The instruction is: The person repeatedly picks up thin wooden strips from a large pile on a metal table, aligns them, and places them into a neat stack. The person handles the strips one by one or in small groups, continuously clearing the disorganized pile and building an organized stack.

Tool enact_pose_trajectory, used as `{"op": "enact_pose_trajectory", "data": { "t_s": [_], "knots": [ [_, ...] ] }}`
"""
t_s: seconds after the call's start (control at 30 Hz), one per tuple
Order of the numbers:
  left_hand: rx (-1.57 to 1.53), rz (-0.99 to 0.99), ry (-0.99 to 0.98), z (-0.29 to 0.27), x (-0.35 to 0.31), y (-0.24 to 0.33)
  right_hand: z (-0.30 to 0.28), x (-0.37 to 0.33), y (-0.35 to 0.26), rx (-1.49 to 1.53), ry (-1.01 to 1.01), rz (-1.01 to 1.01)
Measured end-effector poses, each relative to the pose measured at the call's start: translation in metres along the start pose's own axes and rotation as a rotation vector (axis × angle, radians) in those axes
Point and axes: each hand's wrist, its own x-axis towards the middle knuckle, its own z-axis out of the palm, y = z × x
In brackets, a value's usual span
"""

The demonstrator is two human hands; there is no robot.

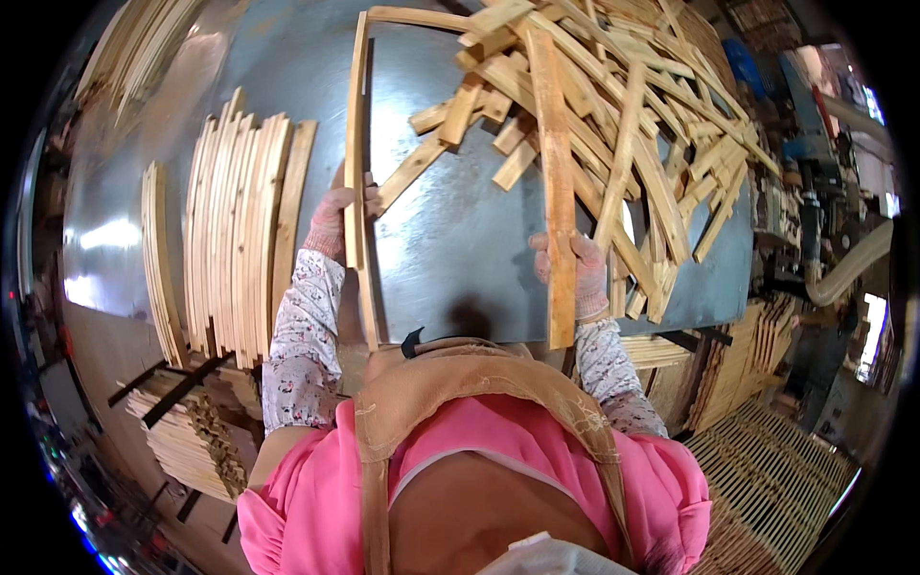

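My left hand (pixel 331 220), in a pinkish work glove, is closed round a long, narrow wooden slat (pixel 356 125) standing lengthwise in front of me. Another thin strip (pixel 368 311) shows below that slat's near end; whether they are separate pieces I cannot tell. On the other side, my right hand (pixel 586 278), gloved too, grips a broader, darker wooden board (pixel 556 182) near its near end. The board's far end reaches over a jumbled pile of wooden pieces (pixel 594 105). Both forearms wear flowered sleeves.
A grey metal tabletop (pixel 450 249) lies under my hands. Neatly lined slats (pixel 235 230) are at the left, with a smaller bundle (pixel 161 259) beside them. More slats (pixel 144 43) lie at the far left. Stacked wood (pixel 192 436) stands below the table's left edge, and slatted stacks (pixel 767 470) at lower right.
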Motion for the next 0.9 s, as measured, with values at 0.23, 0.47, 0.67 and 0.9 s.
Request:
{"op": "enact_pose_trajectory", "data": {
  "t_s": [0.23, 0.47, 0.67, 0.9],
  "knots": [
    [-0.077, 0.008, 0.213, -0.007, -0.062, -0.031, 0.112, 0.077, 0.095, -0.308, 0.101, -0.018],
    [-0.085, -0.114, 0.290, -0.013, -0.096, -0.032, 0.152, 0.081, 0.174, -1.766, 0.169, -0.239],
    [0.173, -0.114, 0.111, -0.066, -0.181, -0.130, 0.161, 0.052, 0.174, -1.528, 0.247, -0.025],
    [1.489, -0.095, 0.624, -0.019, -0.196, -0.060, 0.161, 0.079, 0.162, -1.424, 0.361, 0.021]
  ]
}}
